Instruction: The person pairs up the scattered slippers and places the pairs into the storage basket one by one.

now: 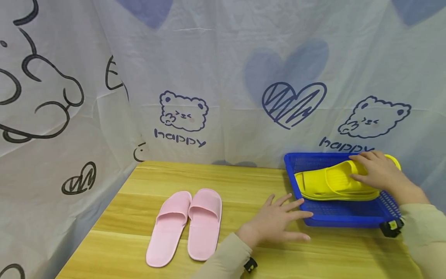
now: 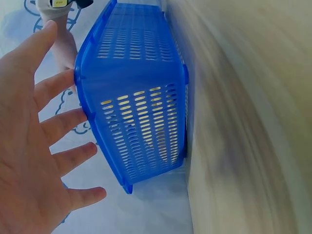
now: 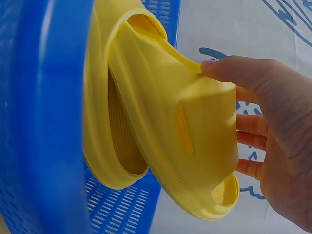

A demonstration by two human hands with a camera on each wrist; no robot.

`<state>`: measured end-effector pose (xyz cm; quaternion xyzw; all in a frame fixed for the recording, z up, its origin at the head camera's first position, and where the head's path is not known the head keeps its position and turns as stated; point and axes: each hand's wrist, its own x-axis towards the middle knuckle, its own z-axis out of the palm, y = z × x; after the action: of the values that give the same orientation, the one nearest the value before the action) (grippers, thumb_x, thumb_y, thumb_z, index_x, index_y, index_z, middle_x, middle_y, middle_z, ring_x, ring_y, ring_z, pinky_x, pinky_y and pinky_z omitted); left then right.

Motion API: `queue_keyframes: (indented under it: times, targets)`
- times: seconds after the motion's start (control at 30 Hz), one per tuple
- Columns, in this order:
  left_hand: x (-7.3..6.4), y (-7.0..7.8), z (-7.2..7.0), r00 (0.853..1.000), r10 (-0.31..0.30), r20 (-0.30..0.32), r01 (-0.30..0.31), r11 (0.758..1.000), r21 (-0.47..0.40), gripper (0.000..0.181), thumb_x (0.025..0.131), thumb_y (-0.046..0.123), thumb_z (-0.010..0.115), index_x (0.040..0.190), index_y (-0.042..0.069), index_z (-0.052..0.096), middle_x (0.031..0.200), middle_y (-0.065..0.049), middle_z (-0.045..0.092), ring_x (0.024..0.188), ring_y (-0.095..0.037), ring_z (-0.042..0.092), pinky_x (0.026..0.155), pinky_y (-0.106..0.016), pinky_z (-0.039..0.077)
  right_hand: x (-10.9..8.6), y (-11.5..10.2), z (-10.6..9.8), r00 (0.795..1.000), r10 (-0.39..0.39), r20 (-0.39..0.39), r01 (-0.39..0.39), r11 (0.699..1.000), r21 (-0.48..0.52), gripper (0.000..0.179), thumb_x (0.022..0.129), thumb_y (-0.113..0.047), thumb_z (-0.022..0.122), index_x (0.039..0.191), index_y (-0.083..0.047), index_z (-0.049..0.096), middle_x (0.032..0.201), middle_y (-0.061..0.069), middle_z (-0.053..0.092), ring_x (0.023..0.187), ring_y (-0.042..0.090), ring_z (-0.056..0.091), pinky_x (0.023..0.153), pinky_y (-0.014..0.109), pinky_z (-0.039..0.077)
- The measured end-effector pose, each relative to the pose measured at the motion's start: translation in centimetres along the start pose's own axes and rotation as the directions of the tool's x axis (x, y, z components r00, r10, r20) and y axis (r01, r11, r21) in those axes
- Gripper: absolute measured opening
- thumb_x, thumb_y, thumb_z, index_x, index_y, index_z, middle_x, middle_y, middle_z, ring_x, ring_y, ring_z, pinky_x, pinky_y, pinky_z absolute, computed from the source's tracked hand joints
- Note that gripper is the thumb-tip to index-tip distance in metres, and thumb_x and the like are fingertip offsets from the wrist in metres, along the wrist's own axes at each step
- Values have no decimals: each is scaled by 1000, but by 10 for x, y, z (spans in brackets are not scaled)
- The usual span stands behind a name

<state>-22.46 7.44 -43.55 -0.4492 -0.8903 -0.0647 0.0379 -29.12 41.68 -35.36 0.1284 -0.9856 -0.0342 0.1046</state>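
Observation:
Two yellow slippers (image 1: 318,182) are in the blue plastic basket (image 1: 345,223), one lying over the other in the right wrist view. My right hand (image 1: 378,170) holds the upper slipper (image 3: 195,112); its thumb is at the edge of the upper part, and its fingertips pass behind the slipper. My left hand (image 1: 273,223) is spread wide at the basket's near left corner. Its fingertips are by the basket rim (image 2: 84,92), and I cannot tell whether they touch it. Nothing is in the left palm.
A pair of pink slippers (image 1: 203,228) lies side by side on the wooden table (image 1: 129,217), left of my left hand. A white cloth (image 1: 223,77) with printed hearts and bears hangs behind the table. The basket stands near the table's back right.

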Motion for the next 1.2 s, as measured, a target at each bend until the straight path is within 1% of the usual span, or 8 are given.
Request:
queue_keyframes:
  times: [0.1,0.2,0.4,0.6,0.87,1.07,1.2]
  targets:
    - [-1,-2,-3,1000,3,9,-3,1000,-15,61,91,75,32,147,53,25,162,17,12,152,-21,16,119,-57,20,2,0,0,1000,5,15,-5,1000,8,63,85,-33,71,133,4,51,131,34,48,120,53,37,100,71,31]
    - [-2,-5,-6,1000,7,15,-6,1000,-26,61,90,75,32,147,53,27,161,18,13,152,-21,16,118,-58,22,4,0,0,999,16,33,-17,1000,19,64,86,-35,69,134,4,50,132,35,47,121,54,35,102,71,29]
    - [-3,-9,-7,1000,13,16,-12,999,-41,58,91,74,33,145,55,28,160,20,14,152,-19,17,118,-58,23,7,0,0,998,27,54,-29,999,42,65,87,-38,68,133,4,50,133,37,45,122,56,33,102,72,28]
    - [-3,-10,-7,1000,14,13,-14,999,-41,57,91,74,33,145,55,30,160,19,16,152,-19,19,118,-57,23,10,3,2,998,21,66,-25,998,53,65,88,-39,68,132,5,51,132,38,45,121,57,34,101,72,29]
    - [-4,-9,-7,1000,16,27,-15,998,-57,57,91,74,32,145,55,29,160,19,14,152,-19,17,118,-58,24,14,8,5,996,22,87,-27,998,53,66,88,-40,67,131,8,50,132,40,44,120,60,33,101,73,29]
    - [-4,-8,-8,999,17,27,-16,999,-43,57,91,74,33,145,55,28,161,19,14,152,-20,18,118,-57,24,18,10,7,995,18,95,-23,999,49,67,89,-41,67,131,8,50,132,40,44,118,60,34,100,72,30]
    - [-5,-8,-7,999,18,29,-17,998,-53,58,91,73,33,146,54,28,161,18,13,152,-19,17,118,-58,23,20,12,10,993,39,112,-46,997,62,66,89,-39,67,131,9,49,132,41,43,119,62,33,101,73,29]
